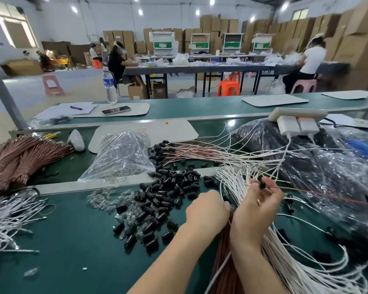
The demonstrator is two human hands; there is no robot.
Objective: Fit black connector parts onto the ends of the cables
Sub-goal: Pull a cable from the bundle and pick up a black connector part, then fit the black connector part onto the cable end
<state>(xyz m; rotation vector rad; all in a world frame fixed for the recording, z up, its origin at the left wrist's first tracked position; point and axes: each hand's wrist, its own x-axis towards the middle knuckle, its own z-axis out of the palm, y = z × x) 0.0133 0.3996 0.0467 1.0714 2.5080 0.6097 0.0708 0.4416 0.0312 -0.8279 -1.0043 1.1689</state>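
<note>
My right hand [255, 206] pinches a small black connector part [263, 185] at its fingertips, fitted on a brown cable [319, 194] that runs off to the right. My left hand [206, 211] is curled round a thick bundle of white and brown cables [285, 257] near its middle. A heap of loose black connector parts [168, 194] lies on the green bench just left of my hands, mixed with small clear bulbs [106, 198]. Cables with black connectors fitted [200, 151] lie fanned out behind the heap.
A clear plastic bag of bulbs [119, 158] stands behind the heap. Brown cable bundles [19, 158] and white cables [6, 219] lie at the left. Big plastic bags [327, 166] and a white power strip [295, 117] fill the right. A water bottle [109, 85] and phone [115, 110] sit further back.
</note>
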